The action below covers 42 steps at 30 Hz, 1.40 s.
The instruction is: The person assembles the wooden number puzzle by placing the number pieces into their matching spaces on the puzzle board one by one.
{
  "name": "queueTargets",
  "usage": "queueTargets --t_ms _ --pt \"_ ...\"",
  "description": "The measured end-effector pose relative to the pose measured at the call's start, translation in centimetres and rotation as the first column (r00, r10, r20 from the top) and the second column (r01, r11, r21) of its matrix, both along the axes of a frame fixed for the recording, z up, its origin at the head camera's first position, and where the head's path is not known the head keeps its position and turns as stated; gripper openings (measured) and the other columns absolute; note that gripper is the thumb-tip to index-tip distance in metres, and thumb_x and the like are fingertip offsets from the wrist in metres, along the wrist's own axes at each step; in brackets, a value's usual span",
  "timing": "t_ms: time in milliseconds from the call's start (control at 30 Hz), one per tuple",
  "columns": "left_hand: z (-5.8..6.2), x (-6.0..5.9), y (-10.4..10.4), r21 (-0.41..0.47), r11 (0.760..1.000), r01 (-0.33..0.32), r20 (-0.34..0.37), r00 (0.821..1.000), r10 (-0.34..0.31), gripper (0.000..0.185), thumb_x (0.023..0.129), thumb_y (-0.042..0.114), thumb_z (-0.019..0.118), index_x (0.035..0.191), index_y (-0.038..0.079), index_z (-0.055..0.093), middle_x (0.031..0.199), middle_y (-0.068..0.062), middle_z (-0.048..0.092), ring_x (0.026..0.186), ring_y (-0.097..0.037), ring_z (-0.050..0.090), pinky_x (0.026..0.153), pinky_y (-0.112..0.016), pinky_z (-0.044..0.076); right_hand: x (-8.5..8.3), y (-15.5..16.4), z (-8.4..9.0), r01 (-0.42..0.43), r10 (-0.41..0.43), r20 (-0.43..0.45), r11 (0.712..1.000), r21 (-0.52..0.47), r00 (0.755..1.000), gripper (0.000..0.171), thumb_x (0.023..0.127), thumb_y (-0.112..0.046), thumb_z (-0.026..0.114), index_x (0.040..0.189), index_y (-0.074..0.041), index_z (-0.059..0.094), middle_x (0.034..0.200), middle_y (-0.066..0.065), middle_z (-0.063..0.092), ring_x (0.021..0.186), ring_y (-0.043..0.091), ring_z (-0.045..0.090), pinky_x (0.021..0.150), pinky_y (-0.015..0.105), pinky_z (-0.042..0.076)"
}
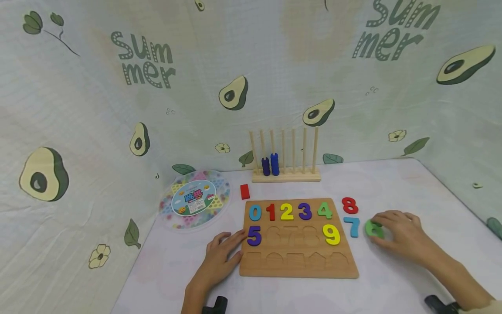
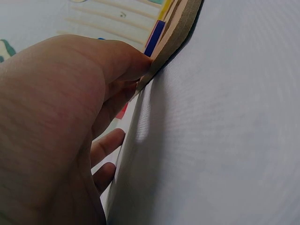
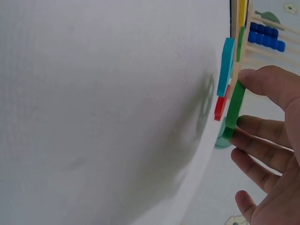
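My right hand pinches a green number piece between thumb and fingers; in the right wrist view the green piece is seen edge-on. The fingers cover part of its shape. To its left lie a blue 7 and a red 8. My left hand rests at the left edge of a wooden number board, fingertips touching the rim beside the purple 5. Coloured numbers 0 to 4 fill the top row; a yellow 9 sits at the second row's right end.
Behind the board stands a wooden peg rack with dark blue beads on two rods. A round, clear-lidded game box lies at the left. Between them is a small red block. A patterned cloth hangs behind the white table.
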<state>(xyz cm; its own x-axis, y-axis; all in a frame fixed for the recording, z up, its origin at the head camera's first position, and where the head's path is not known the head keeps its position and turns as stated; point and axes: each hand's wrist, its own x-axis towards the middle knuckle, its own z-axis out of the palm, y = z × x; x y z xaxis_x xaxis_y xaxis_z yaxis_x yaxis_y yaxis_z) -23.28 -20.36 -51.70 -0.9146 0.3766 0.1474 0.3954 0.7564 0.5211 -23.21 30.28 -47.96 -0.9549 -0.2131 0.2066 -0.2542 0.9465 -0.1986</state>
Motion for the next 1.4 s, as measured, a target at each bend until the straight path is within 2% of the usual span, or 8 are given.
queueTargets --t_ms 667,1000,1233,1400 --pt "0.2 0.1 0.1 -0.02 1.0 -0.014 0.039 0.999 0.015 0.051 0.1 0.031 0.059 0.15 0.033 0.048 0.154 0.014 0.042 0.14 -0.029 0.03 0.107 -0.06 0.02 0.0 -2.0 0.4 -0.018 0.017 -0.013 1.0 -0.018 1.0 0.055 0.072 -0.032 0.088 0.113 0.0 0.07 0.119 0.025 0.064 0.116 0.046 0.048 0.097 0.069 0.022" --pt "0.3 0.0 0.2 -0.016 1.0 -0.007 0.02 1.0 0.007 0.051 0.1 0.031 0.059 0.15 0.031 0.049 0.154 0.014 0.043 0.14 -0.029 0.031 0.107 -0.06 0.021 -0.1 -3.2 0.7 -0.06 0.059 -0.021 0.998 -0.028 0.998 0.052 0.076 -0.034 0.086 0.114 -0.002 0.071 0.119 0.021 0.065 0.118 0.045 0.049 0.097 0.068 0.023" --pt "0.3 -0.1 0.1 -0.011 1.0 0.009 -0.005 1.0 -0.009 0.051 0.1 0.029 0.059 0.149 0.028 0.05 0.154 0.012 0.043 0.139 -0.03 0.032 0.106 -0.06 0.021 -0.3 -3.9 0.9 -0.071 0.07 -0.026 0.997 -0.022 0.997 0.052 0.075 -0.034 0.086 0.114 -0.003 0.071 0.119 0.02 0.065 0.118 0.044 0.049 0.098 0.067 0.024" --pt "0.4 0.0 0.1 -0.001 1.0 0.009 0.004 1.0 -0.009 0.051 0.1 0.029 0.06 0.15 0.029 0.049 0.154 0.011 0.044 0.139 -0.031 0.032 0.106 -0.06 0.021 -0.4 -4.5 0.9 -0.075 0.074 -0.014 0.997 -0.024 0.997 0.053 0.074 -0.033 0.087 0.115 -0.003 0.071 0.12 0.02 0.065 0.118 0.044 0.048 0.098 0.067 0.023"
